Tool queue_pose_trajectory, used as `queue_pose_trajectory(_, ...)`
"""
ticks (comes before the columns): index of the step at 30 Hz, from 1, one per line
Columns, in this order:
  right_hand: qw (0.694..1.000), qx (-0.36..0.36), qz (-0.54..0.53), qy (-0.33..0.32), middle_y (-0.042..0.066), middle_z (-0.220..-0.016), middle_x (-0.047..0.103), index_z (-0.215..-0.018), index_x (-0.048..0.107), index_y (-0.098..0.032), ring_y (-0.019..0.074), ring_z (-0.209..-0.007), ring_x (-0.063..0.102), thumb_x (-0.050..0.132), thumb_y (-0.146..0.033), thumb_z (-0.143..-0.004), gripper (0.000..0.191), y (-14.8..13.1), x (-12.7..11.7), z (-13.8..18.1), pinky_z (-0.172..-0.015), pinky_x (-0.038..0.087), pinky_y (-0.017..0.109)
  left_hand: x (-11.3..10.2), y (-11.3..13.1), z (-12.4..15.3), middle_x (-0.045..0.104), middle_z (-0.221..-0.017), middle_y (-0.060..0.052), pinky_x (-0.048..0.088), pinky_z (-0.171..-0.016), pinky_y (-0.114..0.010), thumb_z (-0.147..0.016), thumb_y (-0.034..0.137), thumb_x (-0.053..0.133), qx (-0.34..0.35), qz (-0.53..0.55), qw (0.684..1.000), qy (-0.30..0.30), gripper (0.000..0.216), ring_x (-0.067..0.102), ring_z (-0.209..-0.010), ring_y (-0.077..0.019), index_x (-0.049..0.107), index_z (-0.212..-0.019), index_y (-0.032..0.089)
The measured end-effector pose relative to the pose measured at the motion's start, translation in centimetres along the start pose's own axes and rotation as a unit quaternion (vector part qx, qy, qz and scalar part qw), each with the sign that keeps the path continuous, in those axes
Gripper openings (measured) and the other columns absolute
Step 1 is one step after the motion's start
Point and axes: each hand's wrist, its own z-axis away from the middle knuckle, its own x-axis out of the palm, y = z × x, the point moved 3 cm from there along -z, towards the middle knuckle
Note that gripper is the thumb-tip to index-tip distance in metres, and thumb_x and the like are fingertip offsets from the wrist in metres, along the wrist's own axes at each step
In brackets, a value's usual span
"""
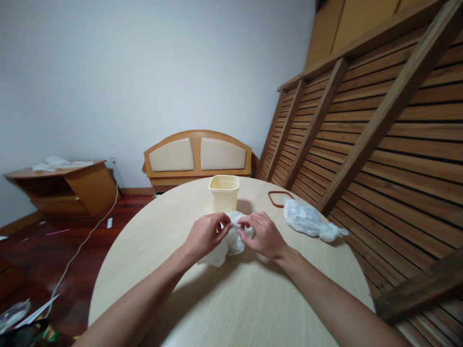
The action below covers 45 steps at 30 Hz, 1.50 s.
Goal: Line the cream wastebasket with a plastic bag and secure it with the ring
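Below centre, crumpled white plastic [236, 246] pinched

It is held in a closed fingertip grip by left hand [207, 233] and right hand [266, 234]. Behind, a squarish cream tub [223, 198] is set on the round, wood-grained tabletop [253, 308]; slatted timber [347, 130] is leaned at right.

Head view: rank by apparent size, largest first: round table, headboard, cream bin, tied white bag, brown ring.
1. Round table
2. Headboard
3. Tied white bag, cream bin: too close to rank; bag sits nearer, bin's base is hidden by left hand and held white plastic.
4. Brown ring
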Motion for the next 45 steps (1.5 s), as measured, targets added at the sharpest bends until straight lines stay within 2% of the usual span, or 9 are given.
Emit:
queue_pose_trajectory(4, 0.998, 0.043, -0.007, -0.047, 0.005, -0.092, 0.07, -0.108, 0.059, -0.019, 0.0221, -0.084, 0.063, 0.068, -0.02, -0.081, 0.029, 0.2, 0.5, 0.2, -0.08, 0.04, 0.035, -0.3, -0.4, -0.1, 0.072, -0.077, -0.001, 0.043, -0.059, -0.024, -0.093, 0.034, 0.055, -0.019, 0.046, 0.999, 0.018, 0.019, 0.06, -0.06, -0.0133, 0.067, -0.087, 0.02)
queue_pose_trajectory(9, 0.992, 0.105, -0.006, -0.066, 0.003, -0.088, 0.066, -0.105, 0.057, -0.019, 0.0214, -0.083, 0.062, 0.061, -0.009, -0.075, 0.032, 0.7, 0.7, 0.0, -0.079, 0.04, 0.035, -0.7, -0.8, -0.1, 0.069, -0.074, -0.002, 0.042, -0.055, -0.023, -0.092, 0.035, 0.055, -0.033, 0.082, 0.994, 0.062, 0.018, 0.057, -0.056, -0.0126, 0.064, -0.086, 0.02)
queue_pose_trajectory(15, 0.987, 0.162, 0.009, -0.014, 0.001, -0.083, 0.064, -0.086, 0.06, -0.021, 0.0196, -0.078, 0.061, 0.057, -0.01, -0.078, 0.014, 1.7, -0.2, -0.3, -0.077, 0.039, 0.033, -1.3, -1.2, -0.5, 0.068, -0.071, -0.003, 0.046, -0.056, -0.023, -0.089, 0.039, 0.058, -0.039, 0.214, 0.971, 0.099, 0.022, 0.063, -0.063, -0.015, 0.057, -0.08, 0.019)
queue_pose_trajectory(20, 0.976, 0.21, 0.009, 0.053, 0.001, -0.081, 0.064, -0.085, 0.059, -0.021, 0.0193, -0.077, 0.061, 0.057, -0.014, -0.079, 0.01, 3.3, -1.0, 0.0, -0.077, 0.042, 0.033, -2.0, -1.5, -0.8, 0.069, -0.069, -0.004, 0.047, -0.058, -0.024, -0.084, 0.044, 0.064, -0.064, 0.303, 0.941, 0.133, 0.028, 0.065, -0.064, -0.0158, 0.057, -0.075, 0.018)
queue_pose_trajectory(24, 0.975, 0.213, 0.014, 0.053, 0.002, -0.083, 0.065, -0.086, 0.06, -0.02, 0.019, -0.076, 0.061, 0.058, -0.015, -0.078, 0.009, 3.8, -1.4, 0.1, -0.079, 0.043, 0.033, -2.5, -2.1, -1.0, 0.065, -0.063, -0.001, 0.043, -0.053, -0.022, -0.078, 0.049, 0.069, -0.094, 0.336, 0.922, 0.165, 0.034, 0.06, -0.058, -0.0138, 0.058, -0.073, 0.017)
queue_pose_trajectory(31, 0.979, 0.204, 0.012, -0.021, 0.003, -0.092, 0.069, -0.083, 0.065, -0.021, 0.02, -0.083, 0.062, 0.06, -0.02, -0.083, 0.005, 3.9, -0.7, 0.4, -0.083, 0.043, 0.035, -3.3, -4.1, -1.5, 0.069, -0.067, -0.004, 0.045, -0.058, -0.024, -0.066, 0.056, 0.075, -0.17, 0.355, 0.895, 0.211, 0.043, 0.062, -0.064, -0.0161, 0.061, -0.072, 0.016)
queue_pose_trajectory(34, 0.975, 0.221, 0.001, -0.011, 0.003, -0.088, 0.071, -0.086, 0.064, -0.021, 0.0206, -0.081, 0.064, 0.056, -0.023, -0.088, 0.009, 4.4, -0.5, 0.6, -0.08, 0.044, 0.035, -3.5, -5.3, -1.6, 0.069, -0.065, -0.005, 0.045, -0.058, -0.025, -0.061, 0.057, 0.077, -0.203, 0.352, 0.887, 0.217, 0.046, 0.063, -0.063, -0.0172, 0.061, -0.072, 0.016)
queue_pose_trajectory(39, 0.969, 0.243, -0.049, 0.007, 0.004, -0.085, 0.072, -0.095, 0.061, -0.021, 0.0208, -0.081, 0.067, 0.05, -0.03, -0.095, 0.015, 4.6, -0.7, 0.6, -0.078, 0.047, 0.034, -3.6, -6.8, -1.6, 0.069, -0.065, -0.005, 0.044, -0.057, -0.025, -0.061, 0.057, 0.075, -0.22, 0.316, 0.895, 0.227, 0.045, 0.063, -0.061, -0.0174, 0.063, -0.073, 0.015)
queue_pose_trajectory(45, 0.983, 0.168, -0.048, -0.062, 0.005, -0.095, 0.071, -0.103, 0.061, -0.02, 0.0233, -0.091, 0.066, 0.056, -0.044, -0.094, 0.026, 3.3, -0.8, 0.4, -0.09, 0.043, 0.043, -3.7, -7.7, -1.6, 0.066, -0.059, -0.004, 0.041, -0.052, -0.023, -0.058, 0.058, 0.075, -0.244, 0.306, 0.889, 0.239, 0.046, 0.06, -0.055, -0.016, 0.062, -0.071, 0.015)
